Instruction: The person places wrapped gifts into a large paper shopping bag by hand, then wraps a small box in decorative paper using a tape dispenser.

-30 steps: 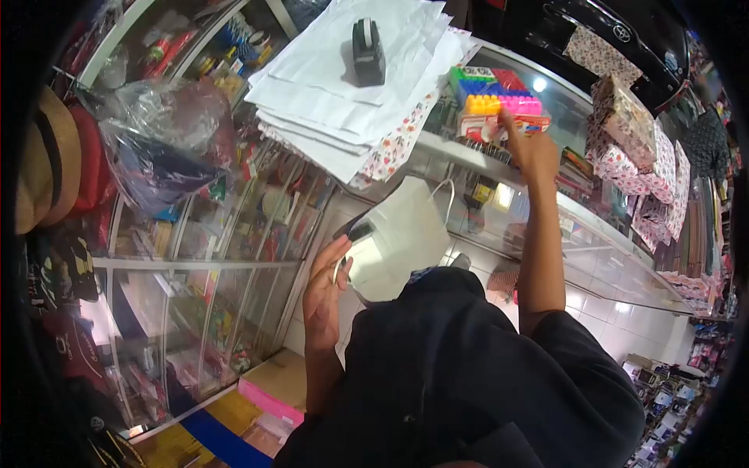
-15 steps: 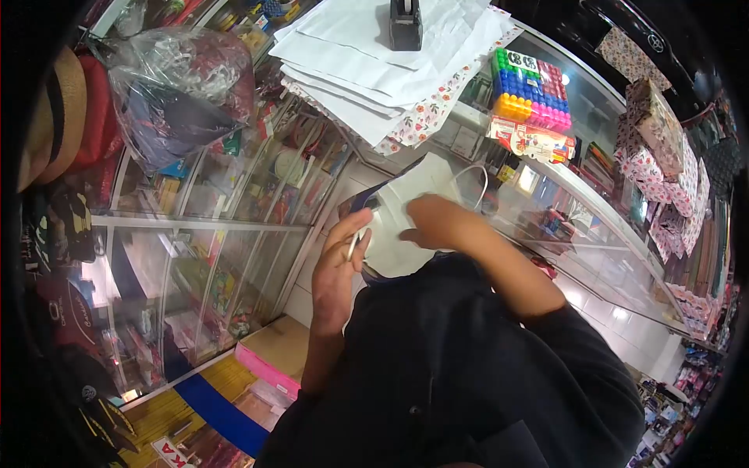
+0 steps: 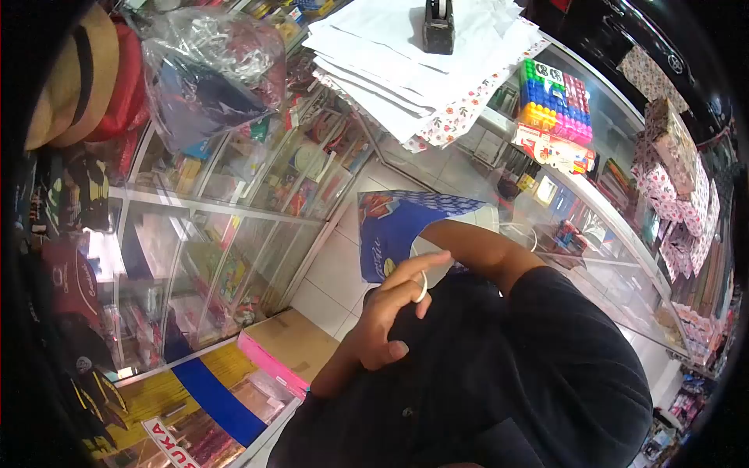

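A blue printed paper bag [image 3: 384,240] with a pale inside is held tilted in front of my chest, its printed side facing left. My left hand [image 3: 390,312] is at the bag's near edge, fingers partly curled and thumb apart, with a white cord handle [image 3: 422,286] looped over the fingers. From the right, my right forearm [image 3: 476,246] reaches across into the bag's mouth. The bag's blue wall hides my right hand. A second white cord handle [image 3: 533,236] sticks out beyond the forearm.
White paper sheets [image 3: 374,70] lie on the glass counter with a black tape dispenser [image 3: 438,31] on top. Beside them sits a colourful bottle pack [image 3: 555,101]. Glass shelving [image 3: 226,210] stands left, below a plastic-wrapped bundle [image 3: 214,78]. Floral-wrapped parcels [image 3: 671,171] are stacked right.
The bag has turned so its blue printed side now shows. My right hand has gone from view into it, and my left hand has moved right and nearer to me.
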`<state>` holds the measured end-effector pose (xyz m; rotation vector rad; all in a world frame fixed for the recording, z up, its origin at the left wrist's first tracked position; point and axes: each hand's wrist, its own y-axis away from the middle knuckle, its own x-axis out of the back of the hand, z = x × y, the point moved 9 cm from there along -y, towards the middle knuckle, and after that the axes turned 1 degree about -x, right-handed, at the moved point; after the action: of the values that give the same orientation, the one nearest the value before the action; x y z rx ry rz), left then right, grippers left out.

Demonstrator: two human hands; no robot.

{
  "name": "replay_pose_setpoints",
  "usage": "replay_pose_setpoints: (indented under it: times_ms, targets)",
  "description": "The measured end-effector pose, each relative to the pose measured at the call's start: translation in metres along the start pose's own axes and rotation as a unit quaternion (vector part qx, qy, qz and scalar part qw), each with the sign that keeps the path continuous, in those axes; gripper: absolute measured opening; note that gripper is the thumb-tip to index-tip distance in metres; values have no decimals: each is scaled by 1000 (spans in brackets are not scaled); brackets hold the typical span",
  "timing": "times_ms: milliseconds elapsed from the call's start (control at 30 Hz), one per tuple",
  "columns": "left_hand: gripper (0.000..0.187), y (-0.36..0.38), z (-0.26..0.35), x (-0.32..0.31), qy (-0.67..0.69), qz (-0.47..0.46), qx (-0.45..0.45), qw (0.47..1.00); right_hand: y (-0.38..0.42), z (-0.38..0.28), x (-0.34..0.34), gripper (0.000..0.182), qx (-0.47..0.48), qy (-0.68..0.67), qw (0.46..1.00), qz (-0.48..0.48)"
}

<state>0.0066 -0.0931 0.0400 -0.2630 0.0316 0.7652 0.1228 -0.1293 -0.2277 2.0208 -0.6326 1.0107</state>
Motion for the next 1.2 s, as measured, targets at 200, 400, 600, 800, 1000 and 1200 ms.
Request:
replay_pose_setpoints:
  times_ms: [200, 400, 600, 800, 1000, 1200]
  targets:
    - [76, 28, -2, 54, 74, 202, 34, 976, 12, -1, 1, 30, -42, 17, 998, 50]
    - [63, 26, 3, 76, 42, 209, -27, 977, 126, -7, 89, 30, -24, -100, 993, 51]
    - [44, 0, 1, 73, 28, 190, -46, 980, 189, 27, 105, 35, 13, -706, 695, 131]
    - [18, -20, -14, 65, -84, 169, 36, 981, 225, 16, 129, 63, 155, -846, 481, 172]
    - [13, -31, -26, 59, -66, 220, 92, 969, 252, 45, 139, 42, 33, -791, 497, 354]
    - [17, -38, -28, 58, -339, 221, 24, 914, 281, 65, 147, 41, -16, -769, 512, 383]
